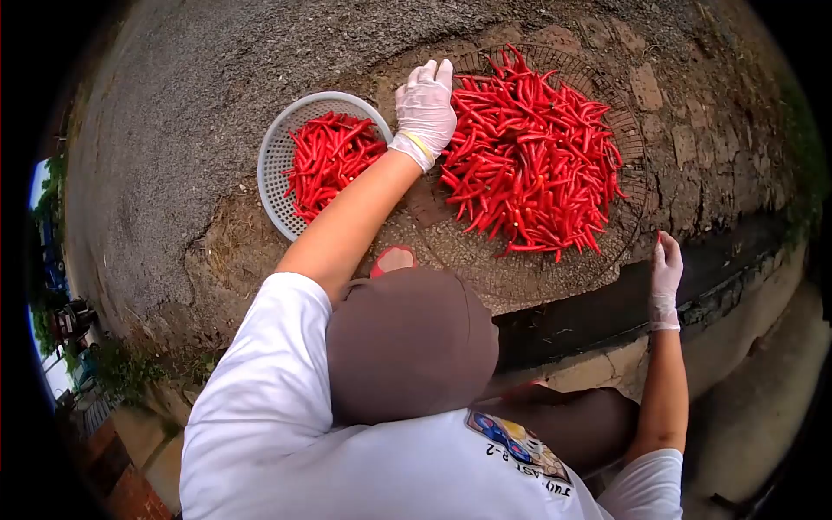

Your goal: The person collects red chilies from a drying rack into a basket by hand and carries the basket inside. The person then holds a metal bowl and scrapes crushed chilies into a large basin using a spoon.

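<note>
Between your hands, in the head view, the chilies (529,165) lie heaped on a wire rack (637,143). Your right hand (666,276) pinches a small red bit; grip lightly to avoid bruising. Whether your left hand (425,111), between heap and basket (276,173), holds anything, you can't tell. The chilies look slender, glossy, bright red.

Is outdoors, in daylight. Has rough grey gravel ground (156,156) at upper left and worn bricks (646,87) set in brown earth at upper right. Shows also a dark strip (737,251) beside pale concrete (728,347) at lower right. At left edge, shows green plants (130,368), bright sky (40,184) and blurred, unclear objects.
</note>
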A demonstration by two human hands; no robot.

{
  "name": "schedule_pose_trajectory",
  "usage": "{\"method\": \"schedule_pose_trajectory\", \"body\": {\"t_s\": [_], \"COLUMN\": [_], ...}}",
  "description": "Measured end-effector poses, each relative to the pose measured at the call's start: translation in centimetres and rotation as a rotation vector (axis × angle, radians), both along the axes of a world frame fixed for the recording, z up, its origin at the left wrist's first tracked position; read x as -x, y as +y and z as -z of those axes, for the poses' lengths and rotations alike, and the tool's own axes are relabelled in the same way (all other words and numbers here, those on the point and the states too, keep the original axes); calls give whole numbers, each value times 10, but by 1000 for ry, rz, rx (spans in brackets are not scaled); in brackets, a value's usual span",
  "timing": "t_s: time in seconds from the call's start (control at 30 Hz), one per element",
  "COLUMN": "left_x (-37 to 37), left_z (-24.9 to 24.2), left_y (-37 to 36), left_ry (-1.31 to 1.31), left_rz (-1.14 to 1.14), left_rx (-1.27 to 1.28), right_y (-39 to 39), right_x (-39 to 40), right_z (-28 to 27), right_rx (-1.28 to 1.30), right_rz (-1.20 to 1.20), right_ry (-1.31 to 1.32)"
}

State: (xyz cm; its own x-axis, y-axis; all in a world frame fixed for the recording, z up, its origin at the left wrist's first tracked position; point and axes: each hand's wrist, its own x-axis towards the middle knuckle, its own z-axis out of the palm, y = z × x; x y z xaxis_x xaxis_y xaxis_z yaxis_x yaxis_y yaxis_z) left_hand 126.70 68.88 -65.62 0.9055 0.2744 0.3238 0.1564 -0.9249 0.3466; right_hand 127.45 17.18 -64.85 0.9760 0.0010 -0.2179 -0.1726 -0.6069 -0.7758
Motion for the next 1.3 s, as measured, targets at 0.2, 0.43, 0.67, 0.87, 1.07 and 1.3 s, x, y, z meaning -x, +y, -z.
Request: {"method": "schedule_pose_trajectory", "body": {"t_s": [0.2,0.43,0.67,0.87,1.07,1.3], "left_x": [7,-28,-71,-70,-48,-82], "left_z": [23,54,47,56,57,56], "left_y": [-41,-34,-40,-49,-57,-34], "left_ry": [19,36,107,224,190,-65], "left_rz": [354,410,419,305,379,384], "left_rx": [262,53,-192,-71,-14,-38], "right_y": [107,124,132,116,124,116], "right_x": [-38,-7,10,16,22,19], "right_z": [32,69,77,103,98,94], "right_rx": [188,432,441,540,428,370], "right_rz": [1,156,162,115,78,43], "right_ry": [-83,-186,-49,-51,-73,38]}}
